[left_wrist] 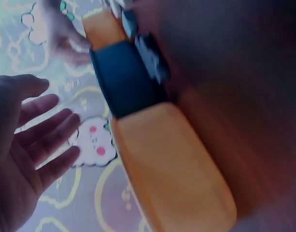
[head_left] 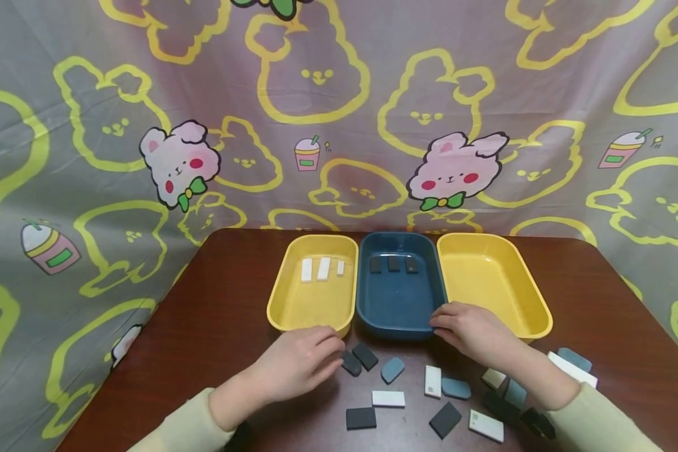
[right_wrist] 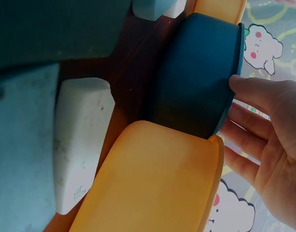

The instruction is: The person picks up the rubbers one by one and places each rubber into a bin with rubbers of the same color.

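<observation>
My right hand (head_left: 474,329) grips the near right corner of the blue tray (head_left: 395,329). In the right wrist view its thumb lies over the rim of that tray, and the other fingertips are partly hidden behind the rim. My left hand (head_left: 294,361) holds nothing; it is by the near edge of the left yellow tray (head_left: 277,307), beside two black blocks (head_left: 365,356). The left wrist view shows its fingers loosely spread. Three white blocks (head_left: 323,269) lie in the left yellow tray. Three black blocks (head_left: 393,263) stand in a row in the blue tray.
A second yellow tray (head_left: 494,282) adjoins the blue one on the right. White blocks (head_left: 388,398), black blocks (head_left: 445,420) and blue blocks (head_left: 392,370) lie scattered on the brown table (head_left: 226,276), several under my right forearm. A patterned curtain (head_left: 339,94) hangs behind.
</observation>
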Demonstrator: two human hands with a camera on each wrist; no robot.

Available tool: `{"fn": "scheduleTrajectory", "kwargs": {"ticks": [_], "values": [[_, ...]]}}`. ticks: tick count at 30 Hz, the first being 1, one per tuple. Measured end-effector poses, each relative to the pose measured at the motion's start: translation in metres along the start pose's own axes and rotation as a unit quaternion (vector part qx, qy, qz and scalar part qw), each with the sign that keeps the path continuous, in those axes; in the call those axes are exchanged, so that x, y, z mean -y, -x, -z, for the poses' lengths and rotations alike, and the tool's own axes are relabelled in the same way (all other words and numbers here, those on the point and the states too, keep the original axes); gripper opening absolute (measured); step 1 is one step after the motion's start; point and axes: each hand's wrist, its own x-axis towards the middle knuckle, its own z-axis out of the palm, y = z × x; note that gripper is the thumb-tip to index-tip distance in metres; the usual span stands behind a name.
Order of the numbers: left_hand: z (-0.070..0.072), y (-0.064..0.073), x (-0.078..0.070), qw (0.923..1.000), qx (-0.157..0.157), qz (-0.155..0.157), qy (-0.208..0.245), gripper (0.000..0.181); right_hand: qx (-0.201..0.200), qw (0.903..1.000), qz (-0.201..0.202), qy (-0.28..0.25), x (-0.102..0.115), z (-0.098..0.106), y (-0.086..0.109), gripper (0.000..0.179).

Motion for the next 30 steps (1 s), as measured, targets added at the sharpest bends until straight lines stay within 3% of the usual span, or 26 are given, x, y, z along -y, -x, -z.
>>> {"fn": "scheduleTrajectory", "kwargs": {"ticks": [4, 7, 11, 16, 22, 30], "values": [[-0.009, -0.001, -0.006, 0.9966, 0.081, 0.009, -0.011, 0.021, -0.002, 1.0000, 0.004, -0.009, -0.001, 0.000, -0.001, 0.019], [-0.016, -0.003, -0.009, 0.9877, 0.152, 0.027, -0.022, 0.028, -0.006, 0.9999, 0.007, -0.011, -0.002, -0.001, -0.001, 0.020], [-0.023, -0.004, -0.011, 0.9765, 0.208, 0.037, -0.044, 0.042, -0.008, 0.9999, 0.007, -0.013, -0.002, -0.003, -0.001, 0.020], [-0.029, -0.006, -0.008, 0.9640, 0.257, 0.063, -0.026, 0.054, -0.012, 0.9998, 0.006, -0.012, -0.002, -0.002, -0.001, 0.020], [-0.034, -0.007, -0.007, 0.9504, 0.298, 0.088, -0.007, 0.056, -0.016, 0.9998, 0.010, -0.010, -0.001, -0.001, -0.002, 0.019], [-0.041, -0.007, -0.006, 0.9495, 0.303, 0.080, -0.014, 0.060, -0.014, 0.9997, 0.012, -0.014, 0.001, 0.000, -0.001, 0.018]]}}
